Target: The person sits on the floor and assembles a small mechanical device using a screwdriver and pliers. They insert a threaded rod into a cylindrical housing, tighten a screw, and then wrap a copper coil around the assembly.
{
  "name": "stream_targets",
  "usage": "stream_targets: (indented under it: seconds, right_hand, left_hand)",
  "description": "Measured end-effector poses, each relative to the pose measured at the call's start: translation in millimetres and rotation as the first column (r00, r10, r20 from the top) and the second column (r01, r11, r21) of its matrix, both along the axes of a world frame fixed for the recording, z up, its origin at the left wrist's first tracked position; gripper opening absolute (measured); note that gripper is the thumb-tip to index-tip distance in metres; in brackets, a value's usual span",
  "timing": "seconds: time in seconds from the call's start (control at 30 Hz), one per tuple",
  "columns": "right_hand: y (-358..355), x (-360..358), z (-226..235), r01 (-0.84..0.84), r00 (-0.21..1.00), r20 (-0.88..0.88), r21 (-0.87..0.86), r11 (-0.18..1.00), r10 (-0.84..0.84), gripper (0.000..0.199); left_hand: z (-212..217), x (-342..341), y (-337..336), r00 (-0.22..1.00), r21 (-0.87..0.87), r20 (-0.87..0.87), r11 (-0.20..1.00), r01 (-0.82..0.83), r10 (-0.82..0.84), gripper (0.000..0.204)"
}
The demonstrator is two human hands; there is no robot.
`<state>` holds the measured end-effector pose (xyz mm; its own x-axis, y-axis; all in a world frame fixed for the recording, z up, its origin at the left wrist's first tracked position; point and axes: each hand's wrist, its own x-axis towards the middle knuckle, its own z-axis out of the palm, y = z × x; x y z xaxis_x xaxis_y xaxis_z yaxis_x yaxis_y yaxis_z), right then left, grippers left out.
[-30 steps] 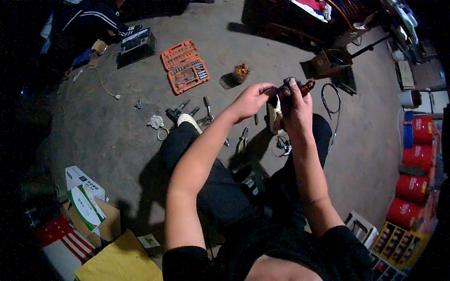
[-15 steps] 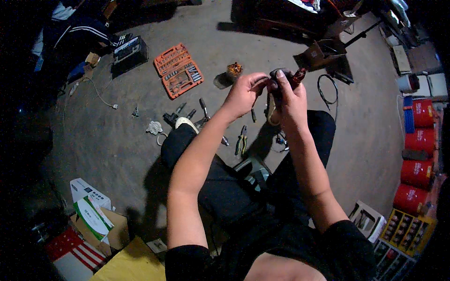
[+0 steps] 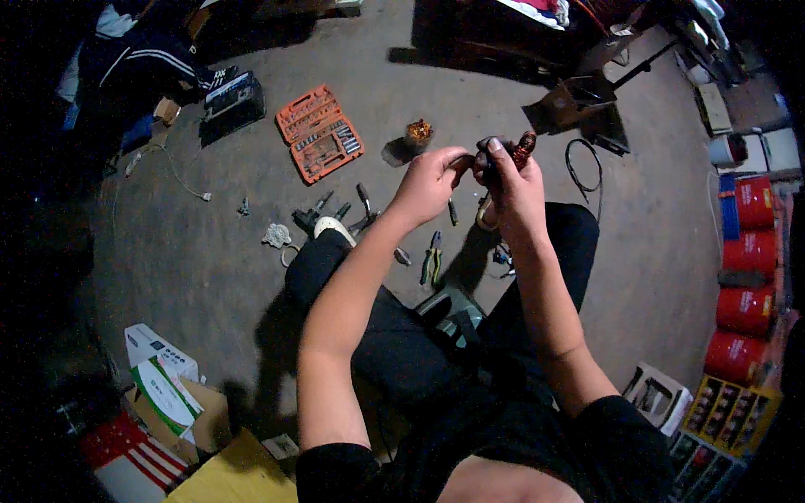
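Note:
A dark part wound with reddish copper wire, like a motor armature (image 3: 526, 146), is gripped in my right hand (image 3: 517, 186), the thumb lying across its dark end. My left hand (image 3: 429, 183) is closed close beside it, fingers curled toward the dark end. Whatever its fingertips pinch is dark and too hidden to make out. Below the hands, a pair of pliers (image 3: 432, 258) with yellow-and-dark handles lies on the floor between my legs. A small tool with a dark handle (image 3: 453, 211) lies just under my hands.
An orange socket set case (image 3: 321, 134) lies unfolded ahead, beside a container of copper-coloured bits (image 3: 419, 132). Several dark tools (image 3: 314, 210) lie by my left shoe. A black cable loop (image 3: 584, 165) rests at right, near red drums (image 3: 750, 251). A black battery-like box (image 3: 233, 102) stands far left.
Both hands have come slightly lower and nearer to me. The copper-wound part has tilted and moved a little left, showing more of its windings.

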<state>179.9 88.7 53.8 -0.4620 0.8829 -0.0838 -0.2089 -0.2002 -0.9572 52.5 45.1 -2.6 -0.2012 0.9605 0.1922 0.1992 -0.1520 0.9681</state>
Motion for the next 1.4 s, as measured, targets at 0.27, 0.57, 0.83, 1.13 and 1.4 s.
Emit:
stream_targets:
  seconds: [0.27, 0.57, 0.83, 1.13, 1.4]
  right_hand:
    - [5, 11, -11, 0.084, 0.994, -0.044, -0.276, 0.957, -0.100, 0.030]
    - [12, 19, -39, 0.097, 0.953, -0.204, -0.494, 0.864, -0.223, 0.035]
    - [5, 20, -42, 0.177, 0.949, -0.193, -0.327, 0.928, -0.249, 0.030]
    - [-7, 14, -35, 0.154, 0.985, -0.052, -0.142, 0.978, -0.163, 0.023]
    - [-9, 10, -36, 0.153, 0.988, 0.002, -0.017, 0.988, -0.153, 0.024]
  left_hand:
    - [9, 5, -9, 0.985, -0.104, 0.147, 0.992, -0.071, 0.086, 0.023]
    - [9, 4, -7, 0.959, -0.029, 0.281, 0.999, -0.027, 0.034, 0.017]
    - [7, 8, -8, 0.943, -0.101, 0.331, 0.995, 0.003, 0.031, 0.016]
    - [6, 13, -7, 0.905, -0.144, 0.420, 0.990, -0.009, 0.070, 0.017]
    - [6, 11, -8, 0.908, -0.163, 0.410, 0.986, -0.022, 0.088, 0.016]
